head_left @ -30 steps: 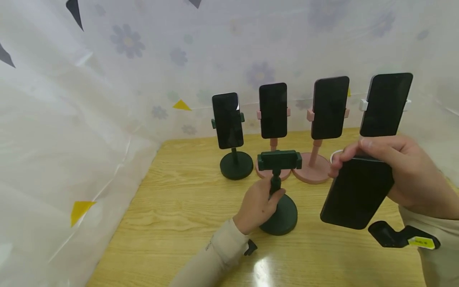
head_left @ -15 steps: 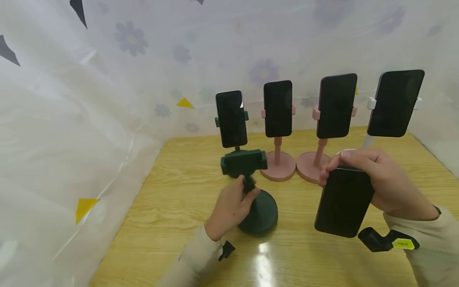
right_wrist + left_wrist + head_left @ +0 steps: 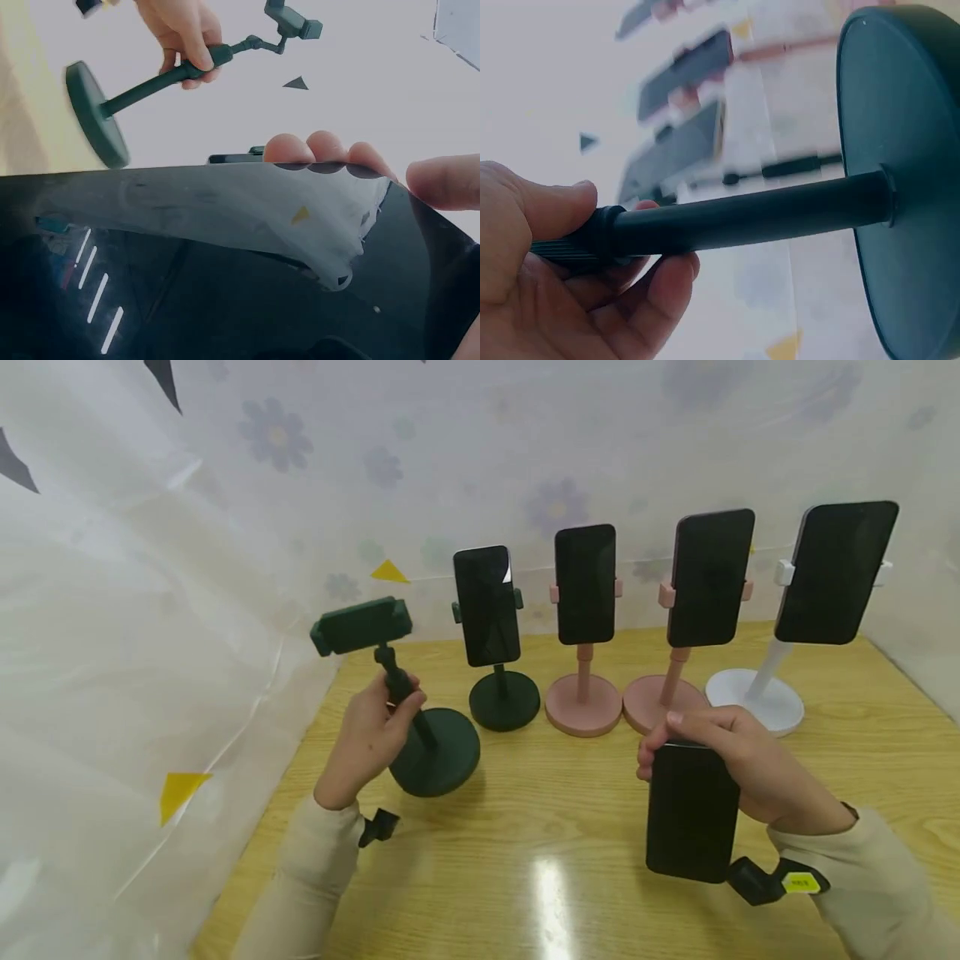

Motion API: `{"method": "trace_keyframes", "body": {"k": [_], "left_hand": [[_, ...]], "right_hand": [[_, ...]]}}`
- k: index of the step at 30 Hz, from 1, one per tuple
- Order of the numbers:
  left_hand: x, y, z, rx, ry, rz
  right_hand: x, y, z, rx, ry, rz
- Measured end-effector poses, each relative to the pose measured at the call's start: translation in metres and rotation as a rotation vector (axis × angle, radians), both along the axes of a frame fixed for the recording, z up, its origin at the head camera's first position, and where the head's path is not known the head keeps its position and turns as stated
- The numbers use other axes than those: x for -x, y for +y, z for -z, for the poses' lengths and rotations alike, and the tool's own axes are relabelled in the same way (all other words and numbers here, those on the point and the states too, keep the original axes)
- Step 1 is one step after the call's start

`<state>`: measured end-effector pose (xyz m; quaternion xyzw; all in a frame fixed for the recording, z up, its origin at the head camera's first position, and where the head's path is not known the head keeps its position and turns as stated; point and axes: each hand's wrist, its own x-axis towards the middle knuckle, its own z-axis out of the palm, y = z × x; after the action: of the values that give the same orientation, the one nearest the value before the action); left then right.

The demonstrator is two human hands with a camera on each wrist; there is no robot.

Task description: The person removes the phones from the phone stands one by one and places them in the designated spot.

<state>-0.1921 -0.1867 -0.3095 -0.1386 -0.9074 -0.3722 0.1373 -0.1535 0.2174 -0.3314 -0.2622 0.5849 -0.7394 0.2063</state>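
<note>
My left hand [image 3: 371,735] grips the post of a dark green phone stand [image 3: 438,756]. The stand tilts to the left and its base appears raised off the table; its clamp holds no phone. In the left wrist view, thumb and fingers wrap the ribbed collar of the stand's post [image 3: 757,219]. My right hand [image 3: 750,768] grips a dark smartphone [image 3: 692,814] by its upper end, above the table's right half. Close up in the right wrist view, the phone's glossy screen [image 3: 225,277] shows reflections, with fingertips along its edge.
Along the back stand a green phone stand [image 3: 505,702], two pink stands [image 3: 583,706] and a white stand [image 3: 756,700], each bearing an upright phone. The wooden table [image 3: 480,877] meets plastic-like flowered sheeting [image 3: 300,527] at the back and left.
My left hand has carried the green stand leftward from in front of the pink stands, tilting it. My right hand has moved slightly left and down with the smartphone, uncovering the white stand's base.
</note>
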Motion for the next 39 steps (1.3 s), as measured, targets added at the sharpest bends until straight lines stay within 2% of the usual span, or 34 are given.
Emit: {"method": "trace_keyframes", "body": {"k": [4, 8, 12, 17, 24, 28, 33, 39], "left_hand": [[0.029, -0.028, -0.009, 0.014, -0.021, -0.022], [0.062, -0.05, -0.011, 0.031, -0.054, -0.04], [0.09, -0.066, -0.01, 0.04, -0.1, -0.075], [0.117, -0.076, -0.005, 0.029, -0.161, -0.115], [0.144, -0.082, 0.006, 0.008, -0.239, -0.181], [0.159, -0.083, 0.018, -0.002, -0.275, -0.223], [0.17, -0.083, 0.034, -0.002, -0.294, -0.255], [0.182, -0.084, 0.043, -0.038, -0.299, -0.26]], "right_hand": [[0.0, 0.001, 0.006, -0.037, -0.011, -0.008], [-0.001, 0.002, 0.012, -0.054, -0.025, -0.021], [-0.003, 0.0, 0.016, -0.058, -0.058, -0.036], [-0.005, -0.004, 0.02, -0.078, -0.083, -0.026], [-0.009, -0.007, 0.027, -0.063, -0.092, -0.04], [-0.009, -0.005, 0.033, -0.044, -0.097, -0.052], [-0.009, -0.005, 0.037, -0.054, -0.118, -0.048], [-0.005, -0.004, 0.039, -0.092, -0.123, -0.032]]}}
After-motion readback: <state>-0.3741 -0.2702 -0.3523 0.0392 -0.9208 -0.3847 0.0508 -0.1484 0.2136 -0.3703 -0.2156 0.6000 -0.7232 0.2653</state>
